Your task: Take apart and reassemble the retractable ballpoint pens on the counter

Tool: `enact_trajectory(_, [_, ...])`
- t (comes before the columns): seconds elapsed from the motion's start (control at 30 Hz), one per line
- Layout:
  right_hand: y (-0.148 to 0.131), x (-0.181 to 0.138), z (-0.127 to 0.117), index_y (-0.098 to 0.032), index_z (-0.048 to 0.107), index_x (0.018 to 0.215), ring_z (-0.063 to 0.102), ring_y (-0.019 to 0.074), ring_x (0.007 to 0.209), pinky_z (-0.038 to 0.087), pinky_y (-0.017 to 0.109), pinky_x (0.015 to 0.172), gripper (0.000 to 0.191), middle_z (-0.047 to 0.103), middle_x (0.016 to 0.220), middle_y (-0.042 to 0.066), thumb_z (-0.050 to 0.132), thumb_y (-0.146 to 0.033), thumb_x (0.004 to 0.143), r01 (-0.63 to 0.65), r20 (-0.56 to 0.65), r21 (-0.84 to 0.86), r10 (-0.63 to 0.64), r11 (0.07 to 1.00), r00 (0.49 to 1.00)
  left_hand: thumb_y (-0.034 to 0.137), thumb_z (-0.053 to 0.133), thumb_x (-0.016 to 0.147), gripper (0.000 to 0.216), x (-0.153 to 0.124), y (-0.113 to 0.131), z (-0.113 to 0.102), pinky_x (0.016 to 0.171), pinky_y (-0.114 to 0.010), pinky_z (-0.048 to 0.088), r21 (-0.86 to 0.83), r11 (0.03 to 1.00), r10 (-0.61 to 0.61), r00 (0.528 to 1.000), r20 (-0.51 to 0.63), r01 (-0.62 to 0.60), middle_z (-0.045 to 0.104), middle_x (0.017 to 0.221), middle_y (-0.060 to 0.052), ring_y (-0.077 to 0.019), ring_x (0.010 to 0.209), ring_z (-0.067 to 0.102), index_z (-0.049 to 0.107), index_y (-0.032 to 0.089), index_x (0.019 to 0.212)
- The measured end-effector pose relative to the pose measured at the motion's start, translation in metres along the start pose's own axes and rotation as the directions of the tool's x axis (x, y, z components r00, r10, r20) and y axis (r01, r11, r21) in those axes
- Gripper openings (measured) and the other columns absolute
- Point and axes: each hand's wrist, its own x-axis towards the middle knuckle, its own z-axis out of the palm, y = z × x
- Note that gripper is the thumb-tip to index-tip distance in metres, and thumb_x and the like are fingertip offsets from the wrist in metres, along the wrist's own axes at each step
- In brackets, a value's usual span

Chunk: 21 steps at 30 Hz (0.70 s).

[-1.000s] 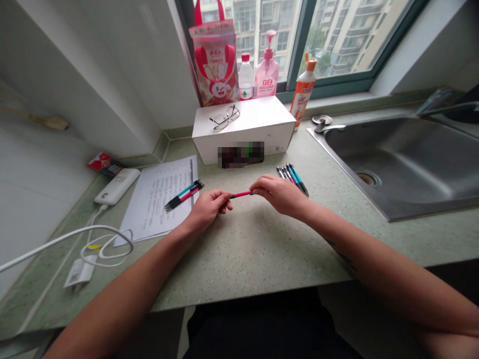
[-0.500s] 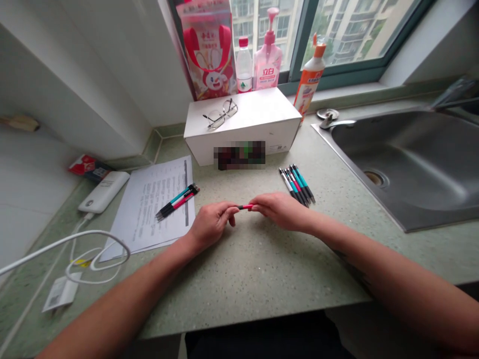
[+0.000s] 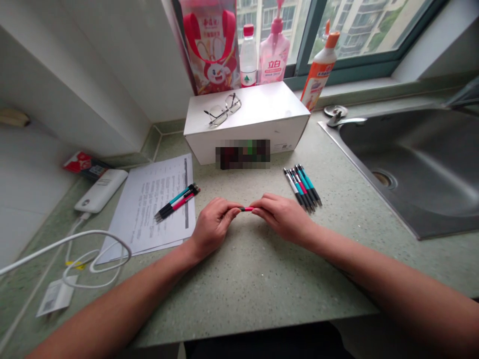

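Both hands hold one red pen (image 3: 247, 209) with a black grip, level above the counter. My left hand (image 3: 214, 222) pinches its dark end between thumb and fingers. On the red barrel's other end, my right hand (image 3: 281, 215) is closed; that end of the pen is hidden by the fingers. To the right of my right hand lies a row of several pens (image 3: 302, 188) in white, teal and red with black grips. Left of my left hand, a small group of teal, black and red pens (image 3: 177, 202) rests on printed sheets (image 3: 149, 199).
A white box (image 3: 247, 112) with eyeglasses (image 3: 223, 110) on top stands at the back. Bottles, including a pink pump bottle (image 3: 274, 55), line the window. At right is a steel sink (image 3: 422, 164). A white power bank (image 3: 101, 190) and cable (image 3: 129, 249) lie at left.
The camera view has shifted slightly. My left fingers have closed up more around the pen's dark end, and the two hands still grip the same pen.
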Motion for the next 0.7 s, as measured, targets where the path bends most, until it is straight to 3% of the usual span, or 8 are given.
enact_trajectory(0.17, [-0.0011,-0.0003,0.001,-0.019,0.07,0.107,0.065,0.0177,0.088,0.048,0.03,0.076,0.02,0.068,0.101,0.006,0.054,-0.03,0.101,0.048,-0.095,0.055,-0.042,0.997,0.995,0.036,0.049,0.103,0.03,-0.0001,0.0006,-0.0001,0.072,-0.031,0.046,0.037,0.999,0.012,1.0,-0.003,-0.012,0.069,0.078,-0.003,-0.0178,0.075,0.06,0.072,0.019,0.094])
enact_trajectory(0.33, [-0.0044,-0.0017,0.0021,-0.021,0.068,0.116,0.067,0.0192,0.088,0.048,0.031,0.075,0.025,0.071,0.102,0.006,0.053,-0.035,0.102,-0.017,-0.025,0.002,0.017,1.0,1.0,0.038,0.046,0.104,0.033,-0.0004,0.0021,0.0006,0.072,-0.031,0.046,0.067,0.997,0.049,0.999,-0.008,-0.048,0.069,0.079,-0.004,-0.018,0.076,0.06,0.071,0.019,0.095])
enact_trajectory(0.4, [-0.0038,-0.002,0.0025,-0.021,0.07,0.11,0.067,0.0198,0.088,0.048,0.032,0.075,0.029,0.072,0.097,0.006,0.048,-0.039,0.104,-0.034,-0.004,-0.024,0.034,0.999,0.999,0.039,0.046,0.104,0.034,-0.0002,0.0032,0.0007,0.072,-0.032,0.046,0.069,0.996,0.057,0.998,-0.001,-0.057,0.07,0.08,-0.004,-0.0181,0.076,0.061,0.072,0.019,0.096])
enact_trajectory(0.5, [-0.0019,-0.002,0.0023,-0.02,0.071,0.1,0.066,0.0186,0.085,0.048,0.031,0.074,0.029,0.07,0.093,0.006,0.049,-0.039,0.103,-0.014,-0.023,-0.01,0.014,1.0,1.0,0.039,0.046,0.104,0.035,0.0,0.0046,0.0007,0.072,-0.031,0.046,0.069,0.997,0.035,0.999,0.007,-0.036,0.069,0.078,-0.004,-0.0179,0.075,0.061,0.072,0.019,0.093])
enact_trajectory(0.7, [-0.0013,-0.0025,0.0021,-0.02,0.068,0.112,0.066,0.0186,0.086,0.047,0.03,0.073,0.024,0.07,0.099,0.006,0.055,-0.037,0.101,-0.009,-0.05,-0.016,0.008,1.0,0.999,0.036,0.048,0.103,0.031,-0.0002,0.0035,0.0009,0.071,-0.031,0.047,0.051,0.998,0.026,1.0,0.004,-0.026,0.068,0.075,-0.003,-0.018,0.074,0.06,0.072,0.019,0.095])
